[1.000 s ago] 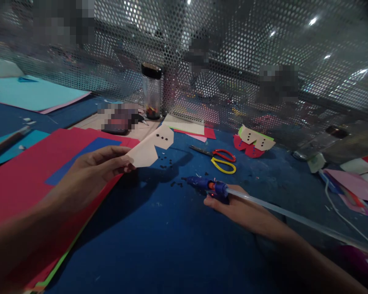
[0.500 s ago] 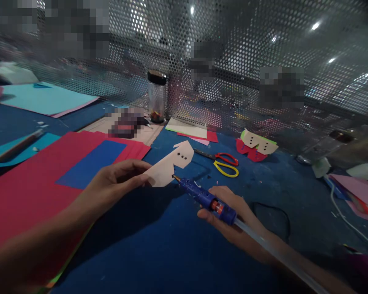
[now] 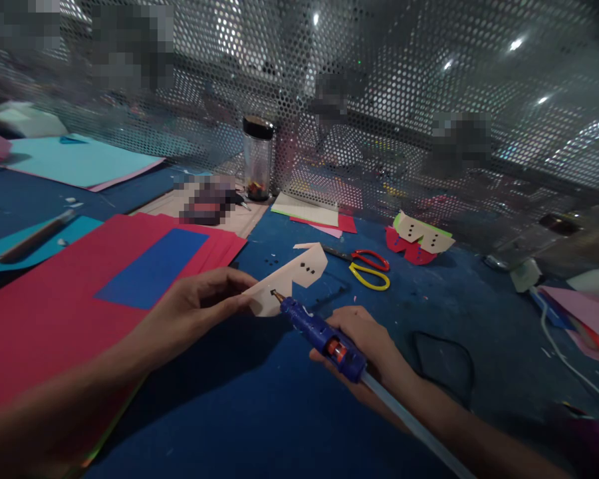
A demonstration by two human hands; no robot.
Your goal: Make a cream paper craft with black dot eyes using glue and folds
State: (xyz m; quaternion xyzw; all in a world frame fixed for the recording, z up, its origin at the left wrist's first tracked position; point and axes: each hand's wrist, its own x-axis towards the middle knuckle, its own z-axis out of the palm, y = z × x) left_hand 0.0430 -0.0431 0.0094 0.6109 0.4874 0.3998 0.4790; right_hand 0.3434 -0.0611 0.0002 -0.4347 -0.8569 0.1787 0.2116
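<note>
My left hand [image 3: 207, 306] pinches one end of a cream paper cutout [image 3: 284, 276] and holds it tilted above the blue table. The cutout has a notched edge and three small black pieces in a row on its far part. My right hand [image 3: 361, 339] is wrapped round a blue glue gun [image 3: 316, 329] with a long clear glue stick out of its back. At the gun's tip, a small black piece [image 3: 273, 293] meets the near part of the cutout. Several more black bits [image 3: 272, 261] lie on the table behind the cutout.
Red sheets [image 3: 44, 293] with a blue paper strip [image 3: 152, 269] lie on the left. Beyond the cutout are red-and-yellow-handled scissors [image 3: 369, 269], a jar [image 3: 258, 159] and a finished-looking layered paper piece [image 3: 419, 236]. A perforated metal screen [image 3: 379, 93] borders the back.
The glue gun tip, with the black piece at it, has moved left from the cutout's notched edge onto its near face. The cutout has shifted slightly right and down.
</note>
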